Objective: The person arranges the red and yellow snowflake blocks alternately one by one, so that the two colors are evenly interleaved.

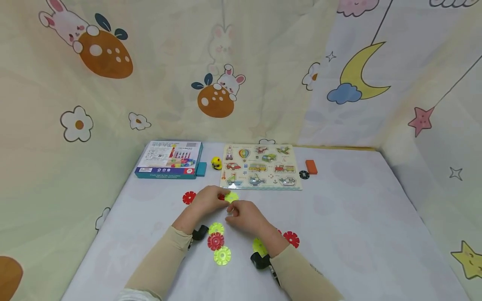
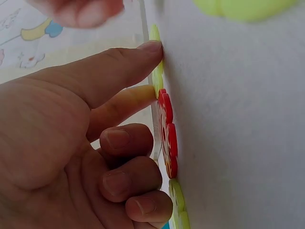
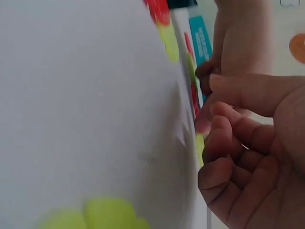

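My left hand [image 1: 208, 200] has its thumb and index finger on a yellow-green flower-shaped disc [image 1: 232, 196], seen edge-on as it lies on the table in the left wrist view; the other fingers are curled. A red disc [image 2: 167, 138] adjoins it, followed by another yellow-green disc [image 2: 177, 198], which the left hand hides in the head view. Farther left lies a red disc [image 1: 189, 197]. Close to the first disc, on the near side, my right hand [image 1: 246, 217] hovers with loosely bent fingers. Nothing shows between them.
Nearer, a yellow-green [image 1: 216, 228], a red [image 1: 216, 241] and another yellow-green disc [image 1: 222, 256] form a column. Red discs [image 1: 291, 239] and a yellow-green one [image 1: 260, 246] lie by the right forearm. Behind are a box [image 1: 169, 161], yellow duck [image 1: 216, 163], picture board [image 1: 260, 167] and orange block [image 1: 311, 167].
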Demonstrator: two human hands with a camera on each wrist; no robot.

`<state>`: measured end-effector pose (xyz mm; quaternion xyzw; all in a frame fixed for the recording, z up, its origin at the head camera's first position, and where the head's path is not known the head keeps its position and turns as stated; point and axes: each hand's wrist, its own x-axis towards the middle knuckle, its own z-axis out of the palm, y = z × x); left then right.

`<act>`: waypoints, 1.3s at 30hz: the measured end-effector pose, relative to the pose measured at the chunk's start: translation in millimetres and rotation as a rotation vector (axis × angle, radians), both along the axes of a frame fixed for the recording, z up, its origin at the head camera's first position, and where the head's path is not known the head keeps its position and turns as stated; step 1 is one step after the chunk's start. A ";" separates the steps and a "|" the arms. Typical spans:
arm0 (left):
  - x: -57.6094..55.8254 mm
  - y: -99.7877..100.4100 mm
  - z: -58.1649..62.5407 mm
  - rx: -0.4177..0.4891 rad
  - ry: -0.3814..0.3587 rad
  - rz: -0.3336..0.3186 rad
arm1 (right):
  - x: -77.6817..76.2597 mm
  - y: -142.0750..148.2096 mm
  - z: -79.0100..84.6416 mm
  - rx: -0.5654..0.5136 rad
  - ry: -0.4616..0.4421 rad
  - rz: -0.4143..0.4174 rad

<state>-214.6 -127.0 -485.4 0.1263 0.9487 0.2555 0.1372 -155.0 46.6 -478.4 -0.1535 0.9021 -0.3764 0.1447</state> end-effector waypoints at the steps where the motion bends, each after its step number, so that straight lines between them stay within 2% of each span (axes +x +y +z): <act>1: -0.4 -0.5 0.0 0.003 -0.002 -0.002 | 4.3 -2.3 1.9 0.004 -0.005 0.029; 4: -1.9 -1.9 -0.5 0.013 -0.013 0.000 | 16.1 -11.1 3.6 0.037 -0.002 0.095; 8: -2.8 -2.9 -1.6 0.023 -0.035 0.005 | 28.1 -23.4 -1.3 0.115 0.019 0.139; 13: -2.7 -2.6 -1.7 0.027 -0.052 0.011 | 38.0 -32.7 -5.4 0.214 0.035 0.135; 17: -2.2 -2.3 -1.2 0.035 -0.052 0.019 | 41.8 -35.1 -4.3 0.223 0.045 0.111; 21: -1.7 -2.0 -1.6 0.031 -0.041 0.014 | 44.7 -32.8 -2.5 0.140 0.000 0.080; 25: -1.7 -2.0 -2.6 0.021 -0.022 0.004 | 44.9 -24.4 4.7 -0.041 -0.112 0.042; 28: -1.7 -2.7 -2.3 0.020 -0.016 0.009 | 40.1 -15.1 12.1 -0.167 -0.199 0.012; 31: -1.8 -2.8 -1.8 0.019 -0.020 0.014 | 32.8 -4.1 18.4 -0.248 -0.245 -0.023; 35: -2.2 -2.3 -1.7 0.014 -0.036 0.019 | 20.5 12.3 25.9 -0.271 -0.234 -0.062; 39: -2.6 -1.8 -1.4 0.011 -0.047 0.022 | 5.1 28.2 28.7 -0.250 -0.202 -0.115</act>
